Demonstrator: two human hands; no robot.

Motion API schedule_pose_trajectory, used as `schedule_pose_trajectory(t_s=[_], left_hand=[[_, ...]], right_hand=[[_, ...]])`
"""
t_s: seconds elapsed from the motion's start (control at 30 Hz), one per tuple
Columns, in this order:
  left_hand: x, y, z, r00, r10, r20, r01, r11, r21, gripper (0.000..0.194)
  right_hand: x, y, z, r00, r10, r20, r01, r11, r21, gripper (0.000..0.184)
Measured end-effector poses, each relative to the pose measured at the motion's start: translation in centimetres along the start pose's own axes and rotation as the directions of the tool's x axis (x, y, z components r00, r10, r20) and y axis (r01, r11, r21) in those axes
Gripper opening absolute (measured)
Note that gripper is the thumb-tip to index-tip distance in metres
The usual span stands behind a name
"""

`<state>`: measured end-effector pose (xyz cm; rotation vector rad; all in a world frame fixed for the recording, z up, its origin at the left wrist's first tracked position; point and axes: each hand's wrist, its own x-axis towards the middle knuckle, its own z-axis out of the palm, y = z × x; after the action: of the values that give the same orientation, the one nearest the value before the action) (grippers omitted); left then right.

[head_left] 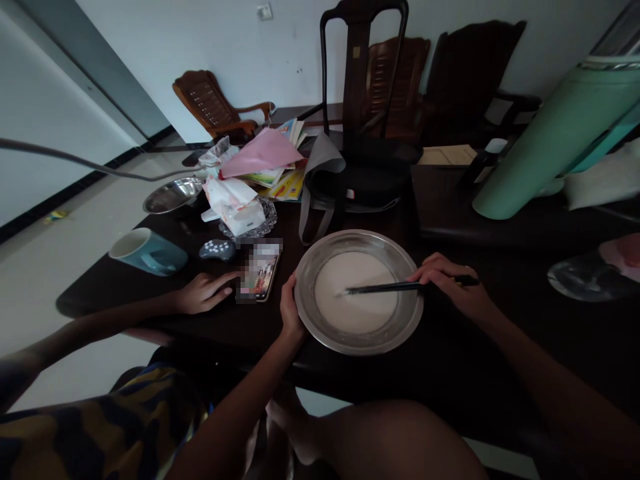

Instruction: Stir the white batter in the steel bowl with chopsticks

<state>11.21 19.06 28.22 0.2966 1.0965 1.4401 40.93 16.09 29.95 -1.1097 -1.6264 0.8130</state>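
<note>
A wide metal bowl stands on the dark table in front of me, holding a smooth whitish liquid. My left hand grips the bowl's left rim, with the thumb side on the edge and the other fingers hidden behind the wall. Pinched in my right hand are black chopsticks, slanting over the right rim with their tips dipped into the liquid near its middle. I cannot make out clearly whether the sticks lie pressed together.
Another person's hand touches a phone left of the bowl. Nearby are a blue mug, a game controller, a tissue pack and a second metal bowl. A black bag lies behind; a green flask stands right.
</note>
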Motion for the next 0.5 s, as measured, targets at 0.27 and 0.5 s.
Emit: schedule_pose_trajectory(t_s=[0.27,0.5], left_hand=[[0.35,-0.13,-0.27,1.0,0.005,0.008,-0.006,1.0,0.012,0.02],[0.1,-0.18,-0.07,0.999,0.032,0.036,-0.036,0.994,0.105,0.024]], right_hand=[[-0.05,0.2,0.03,0.999,-0.014,0.031,0.014,1.0,0.008,0.027],[-0.14,0.22,0.05,1.0,0.015,-0.01,-0.015,0.999,0.047,0.031]])
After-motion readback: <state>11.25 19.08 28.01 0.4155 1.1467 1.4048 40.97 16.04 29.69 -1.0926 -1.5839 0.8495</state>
